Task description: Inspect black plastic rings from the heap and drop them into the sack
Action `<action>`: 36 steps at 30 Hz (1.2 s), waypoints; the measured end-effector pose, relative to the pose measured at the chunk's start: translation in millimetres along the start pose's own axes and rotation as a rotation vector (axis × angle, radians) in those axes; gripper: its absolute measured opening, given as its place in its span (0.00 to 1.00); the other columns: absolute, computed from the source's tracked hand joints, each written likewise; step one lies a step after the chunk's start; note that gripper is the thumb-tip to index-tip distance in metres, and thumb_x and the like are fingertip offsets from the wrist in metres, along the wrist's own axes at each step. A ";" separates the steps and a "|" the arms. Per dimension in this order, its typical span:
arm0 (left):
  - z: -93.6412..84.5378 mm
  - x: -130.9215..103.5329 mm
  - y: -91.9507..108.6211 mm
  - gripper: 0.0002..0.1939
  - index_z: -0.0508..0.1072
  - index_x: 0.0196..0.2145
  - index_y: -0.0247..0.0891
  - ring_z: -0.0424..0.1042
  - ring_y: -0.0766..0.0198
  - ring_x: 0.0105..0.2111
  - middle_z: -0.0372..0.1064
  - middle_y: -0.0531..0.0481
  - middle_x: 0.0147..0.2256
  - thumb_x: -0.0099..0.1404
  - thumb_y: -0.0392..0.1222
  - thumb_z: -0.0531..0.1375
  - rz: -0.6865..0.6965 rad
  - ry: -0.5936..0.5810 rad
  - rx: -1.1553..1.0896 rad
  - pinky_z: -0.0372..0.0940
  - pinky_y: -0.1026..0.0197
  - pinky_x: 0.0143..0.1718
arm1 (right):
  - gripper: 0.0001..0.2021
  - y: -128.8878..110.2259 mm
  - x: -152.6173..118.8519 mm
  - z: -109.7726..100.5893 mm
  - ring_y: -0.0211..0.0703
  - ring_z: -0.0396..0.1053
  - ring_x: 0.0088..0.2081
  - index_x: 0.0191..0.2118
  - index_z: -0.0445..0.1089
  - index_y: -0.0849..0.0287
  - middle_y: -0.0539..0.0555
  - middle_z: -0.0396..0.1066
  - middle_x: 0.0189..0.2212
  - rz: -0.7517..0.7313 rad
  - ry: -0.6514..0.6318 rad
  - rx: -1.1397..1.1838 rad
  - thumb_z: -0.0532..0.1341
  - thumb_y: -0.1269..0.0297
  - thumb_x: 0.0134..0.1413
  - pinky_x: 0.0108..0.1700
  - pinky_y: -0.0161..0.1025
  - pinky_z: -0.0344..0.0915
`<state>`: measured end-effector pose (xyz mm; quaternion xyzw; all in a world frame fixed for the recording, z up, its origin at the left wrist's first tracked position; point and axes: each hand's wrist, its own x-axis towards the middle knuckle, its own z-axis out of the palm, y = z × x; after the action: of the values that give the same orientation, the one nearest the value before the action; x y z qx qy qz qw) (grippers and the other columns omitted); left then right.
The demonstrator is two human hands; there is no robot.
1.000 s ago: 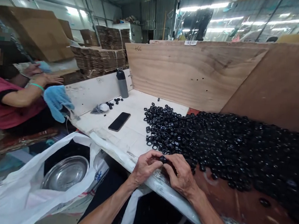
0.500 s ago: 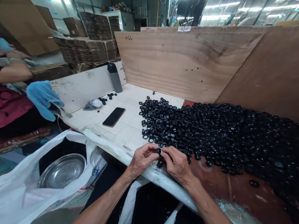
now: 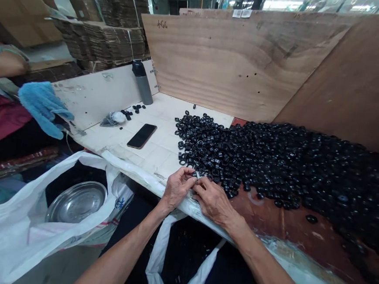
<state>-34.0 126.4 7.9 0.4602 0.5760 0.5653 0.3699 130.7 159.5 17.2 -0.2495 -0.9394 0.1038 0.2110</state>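
At the table's front edge, my left hand (image 3: pixel 177 187) pinches a small black part (image 3: pixel 195 174) between thumb and fingertips. My right hand (image 3: pixel 213 199) meets it from the right, its fingers bent and pressed together beside the same part; what its fingertips hold is too small to tell. A thin pale sliver shows between the two hands. Just behind them spreads a large heap of black rings (image 3: pixel 221 151), running far to the right over a reddish-brown surface (image 3: pixel 268 220).
A phone (image 3: pixel 142 136), a grey bottle (image 3: pixel 143 86) and a small plastic bag (image 3: pixel 113 119) stand or lie on the white tabletop. Wooden boards (image 3: pixel 215 65) wall the back. At left are a blue cloth (image 3: pixel 44 104), a white sack (image 3: pixel 15 229) with a metal bowl (image 3: pixel 78 201), and a person's arm (image 3: pixel 5 64).
The view has tilted down and shifted slightly. My hands stay together at the edge, my right fingers now closer over my left fingertips. The dark piece below them is no longer visible.
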 end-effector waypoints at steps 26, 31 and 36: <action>-15.5 0.7 12.9 0.13 0.72 0.43 0.37 0.76 0.61 0.37 0.75 0.48 0.38 0.60 0.42 0.64 -0.013 -0.435 -0.341 0.71 0.60 0.42 | 0.15 -53.9 -7.4 -20.9 0.38 0.71 0.33 0.45 0.74 0.57 0.52 0.74 0.36 0.764 0.682 1.366 0.70 0.63 0.50 0.42 0.39 0.69; -19.1 1.2 13.1 0.14 0.73 0.43 0.35 0.76 0.61 0.37 0.75 0.47 0.38 0.60 0.42 0.64 0.006 -0.456 -0.355 0.70 0.60 0.42 | 0.12 -63.1 -0.4 -17.4 0.45 0.75 0.36 0.41 0.73 0.58 0.53 0.77 0.33 0.787 0.760 1.258 0.69 0.62 0.49 0.46 0.47 0.71; -20.8 0.7 13.6 0.15 0.72 0.44 0.35 0.76 0.61 0.37 0.76 0.46 0.39 0.60 0.43 0.64 -0.007 -0.470 -0.419 0.70 0.59 0.43 | 0.14 -62.7 3.4 -13.9 0.50 0.76 0.41 0.42 0.73 0.59 0.58 0.77 0.40 0.852 0.796 0.964 0.69 0.58 0.51 0.44 0.49 0.73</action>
<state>-52.3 119.7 23.3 0.4902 0.3473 0.5484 0.5817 107.5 109.0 49.6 -0.4896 -0.4651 0.4779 0.5618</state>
